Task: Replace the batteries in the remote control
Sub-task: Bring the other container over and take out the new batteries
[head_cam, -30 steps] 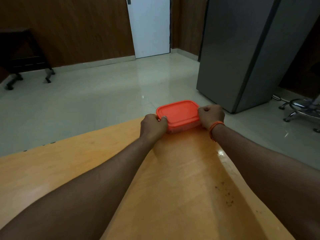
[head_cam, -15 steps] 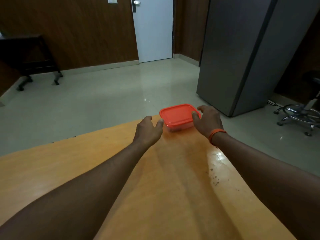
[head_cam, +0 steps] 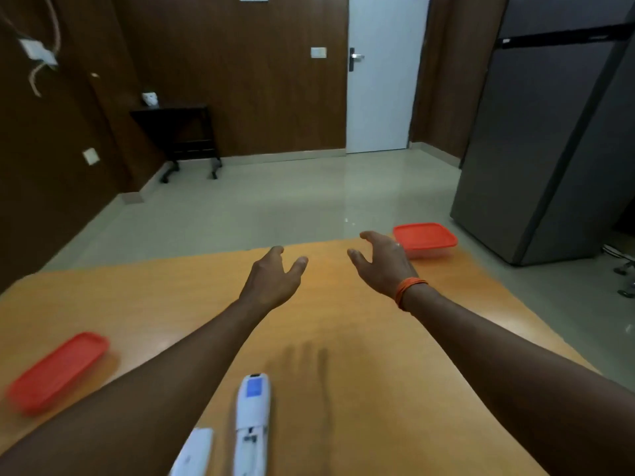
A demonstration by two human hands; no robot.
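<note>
I see both hands spread and empty above the wooden table (head_cam: 171, 304) at mid-frame: the left hand (head_cam: 271, 280) and the right hand (head_cam: 385, 262), fingers loosely splayed, gripping nothing. The white remote control (head_cam: 252, 420) lies at the bottom centre, its detached cover (head_cam: 194, 453) just left of it. One red-lidded container (head_cam: 426, 240) sits at the table's far right corner, another red container (head_cam: 56, 371) blurred at lower left.

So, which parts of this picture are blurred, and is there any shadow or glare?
Head view: the red lid at left is smeared by motion; a hand-shaped shadow falls on the table past the remote; faint glare on the floor.
</note>
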